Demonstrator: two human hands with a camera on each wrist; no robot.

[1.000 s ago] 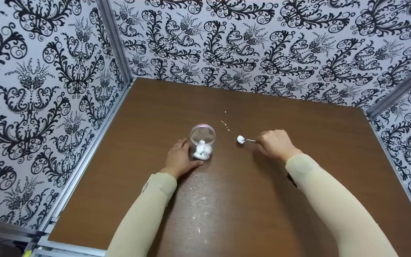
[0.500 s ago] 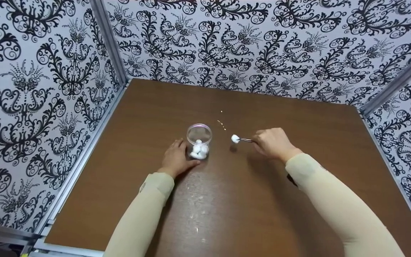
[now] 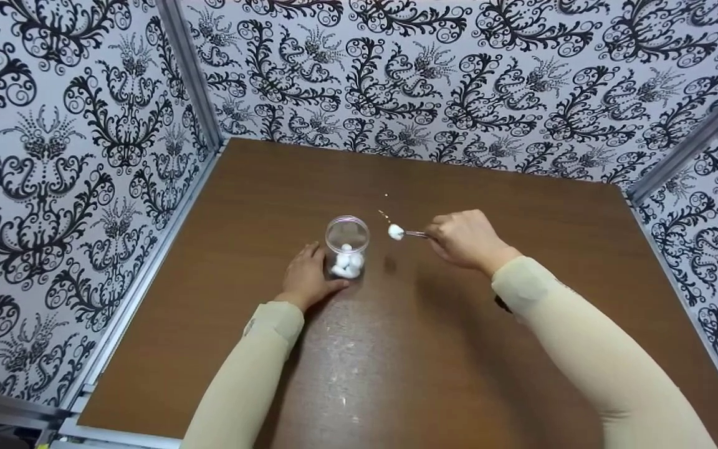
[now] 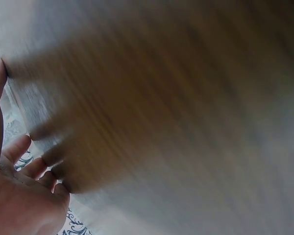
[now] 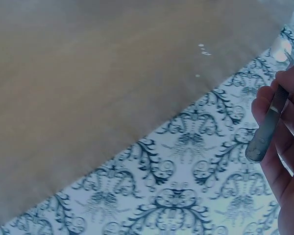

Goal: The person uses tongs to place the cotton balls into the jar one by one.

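A clear jar point(image 3: 346, 240) stands upright on the table, with several white cotton balls point(image 3: 348, 264) in its lower part. My left hand point(image 3: 309, 274) rests on the tabletop and cups the jar's left side, thumb in front and fingers behind left. In the left wrist view the left hand's fingertips point(image 4: 20, 142) are spread and touch the tabletop; I cannot make out the jar there. To the right of the jar, my right hand point(image 3: 465, 240) pinches metal tweezers point(image 5: 265, 133). Their tips grip one cotton ball point(image 3: 396, 232) in the air.
Several small pale bits point(image 3: 385, 216) lie on the brown table point(image 3: 284, 187) behind and to the right of the jar. Patterned walls point(image 3: 409, 81) and metal posts point(image 3: 191, 68) enclose the table at the back and sides.
My right hand has lifted the cotton ball from near the table with the tweezers and carried it left, closer to the jar. The left hand and jar stay put.
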